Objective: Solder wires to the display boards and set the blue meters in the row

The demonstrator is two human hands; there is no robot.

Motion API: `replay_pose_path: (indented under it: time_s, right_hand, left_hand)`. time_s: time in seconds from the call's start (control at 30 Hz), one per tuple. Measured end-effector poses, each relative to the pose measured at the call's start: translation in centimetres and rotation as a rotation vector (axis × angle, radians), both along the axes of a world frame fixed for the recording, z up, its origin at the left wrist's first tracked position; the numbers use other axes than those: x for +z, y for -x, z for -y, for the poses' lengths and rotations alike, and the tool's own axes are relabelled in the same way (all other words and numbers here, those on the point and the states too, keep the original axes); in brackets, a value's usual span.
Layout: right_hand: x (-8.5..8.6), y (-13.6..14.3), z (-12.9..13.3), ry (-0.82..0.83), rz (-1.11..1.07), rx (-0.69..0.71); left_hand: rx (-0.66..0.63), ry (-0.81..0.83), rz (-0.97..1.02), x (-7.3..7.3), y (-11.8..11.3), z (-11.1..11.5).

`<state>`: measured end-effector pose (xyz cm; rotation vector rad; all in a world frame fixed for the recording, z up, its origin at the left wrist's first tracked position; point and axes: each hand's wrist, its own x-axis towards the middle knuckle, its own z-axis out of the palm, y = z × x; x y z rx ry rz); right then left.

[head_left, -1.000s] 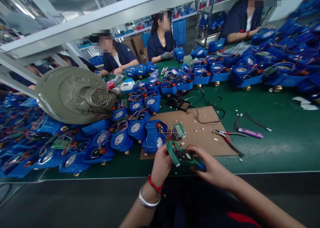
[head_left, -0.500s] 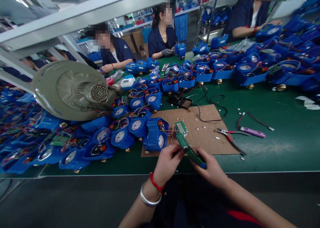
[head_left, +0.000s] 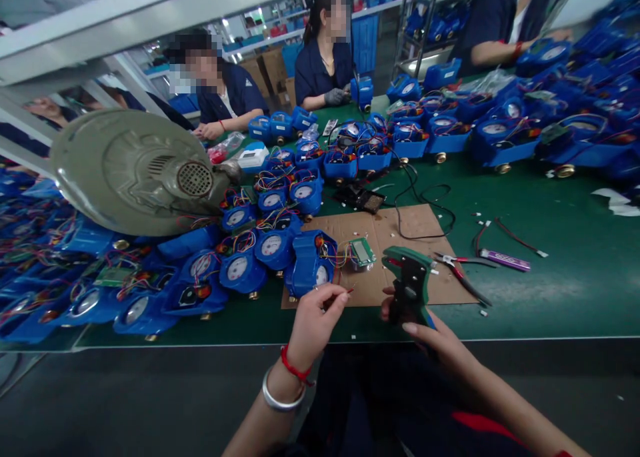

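My left hand (head_left: 320, 317) pinches a thin red wire (head_left: 351, 290) between thumb and fingertips, just in front of a blue water meter (head_left: 306, 270). Wrapped around a green and black wire stripper (head_left: 411, 280) is my right hand (head_left: 420, 327), held over the cardboard's near edge. The stripper's jaws point up and to the left, apart from the wire. Coloured wires run from the meter to a small green circuit board with a display (head_left: 361, 251), which rests on the cardboard (head_left: 390, 225).
Red-handled cutters (head_left: 457, 270) and a purple stick-shaped item (head_left: 506, 260) lie at the right. A black cable (head_left: 400, 217) loops behind. Many blue meters crowd the left and back, around a big grey-green lamp-like dome (head_left: 125, 170). Co-workers sit across the green bench (head_left: 560, 310).
The wire stripper has moved right, away from my left hand, and turned to show its side. My left hand has shifted slightly left, and the wire end now shows at its fingertips.
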<state>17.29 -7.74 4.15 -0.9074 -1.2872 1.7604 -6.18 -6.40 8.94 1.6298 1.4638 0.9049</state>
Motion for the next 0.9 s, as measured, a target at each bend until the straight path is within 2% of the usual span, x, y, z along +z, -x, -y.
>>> replay_pose_path:
  time_s: [0.2,0.4,0.53,0.67,0.9]
  right_hand:
    - [0.1,0.0,0.2,0.114,-0.043,0.272]
    - [-0.7,0.5,0.6,0.264,-0.279,0.277]
    - [-0.5,0.3,0.5,0.300,-0.295,0.342]
    - [-0.5,0.2,0.4,0.279,-0.301,0.362]
    - [-1.8,0.0,0.3,0.236,-0.325,0.388]
  left_hand:
    - [-0.051,0.104,0.094,0.5,-0.5,-0.7]
    - [-0.106,0.189,0.216,1.2,-0.1,-1.5]
    - [-0.133,0.250,0.219,1.5,0.1,-1.8]
    - [-0.192,0.285,0.227,1.6,0.3,-2.0]
    - [-0.247,0.387,0.272,1.5,0.6,-2.5]
